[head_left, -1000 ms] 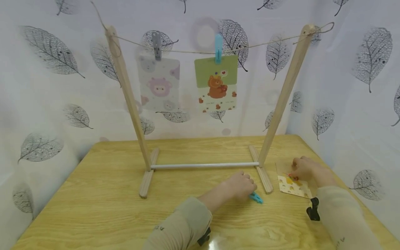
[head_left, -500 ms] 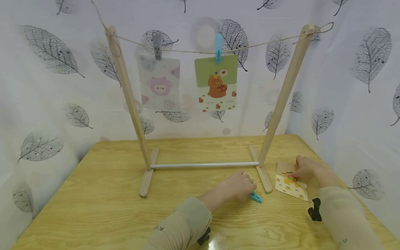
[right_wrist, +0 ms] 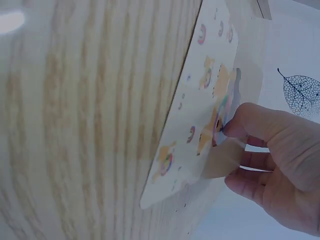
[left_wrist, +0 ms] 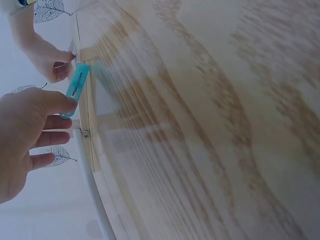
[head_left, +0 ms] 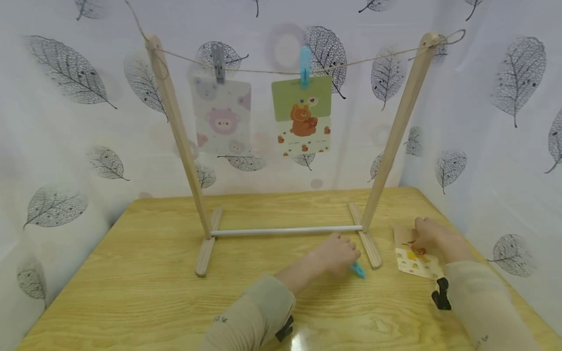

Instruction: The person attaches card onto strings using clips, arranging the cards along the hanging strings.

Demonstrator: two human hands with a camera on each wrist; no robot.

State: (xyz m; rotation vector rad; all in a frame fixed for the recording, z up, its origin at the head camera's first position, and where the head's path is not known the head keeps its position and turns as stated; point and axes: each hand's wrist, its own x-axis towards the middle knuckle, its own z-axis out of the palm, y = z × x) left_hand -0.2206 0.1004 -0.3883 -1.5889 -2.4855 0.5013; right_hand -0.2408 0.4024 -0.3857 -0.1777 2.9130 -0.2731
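Observation:
My left hand [head_left: 338,253] pinches a light blue clothespin [head_left: 357,269] low over the table, its other fingers loosely bent in the left wrist view. At the right, my right hand [head_left: 432,238] is at a card [head_left: 414,263] with a brown upper part and small yellow figures on cream. In the right wrist view the thumb presses on the printed face of this card [right_wrist: 185,110] near its side edge. The fingers curl around beyond that edge; their tips are partly hidden. The card lies low along the tabletop.
A wooden stand [head_left: 397,131] with a white crossbar [head_left: 285,230] holds a twine line [head_left: 364,62]. From it hang a pale pink-figure card [head_left: 222,122] under a grey clothespin [head_left: 218,63] and a green bear card [head_left: 303,117] under a blue clothespin [head_left: 305,66]. A leaf-patterned curtain [head_left: 272,175] stands behind.
Under the right hand the card shifted left, then back right and slightly away from the stand's foot. The left hand has risen slightly with its clothespin.

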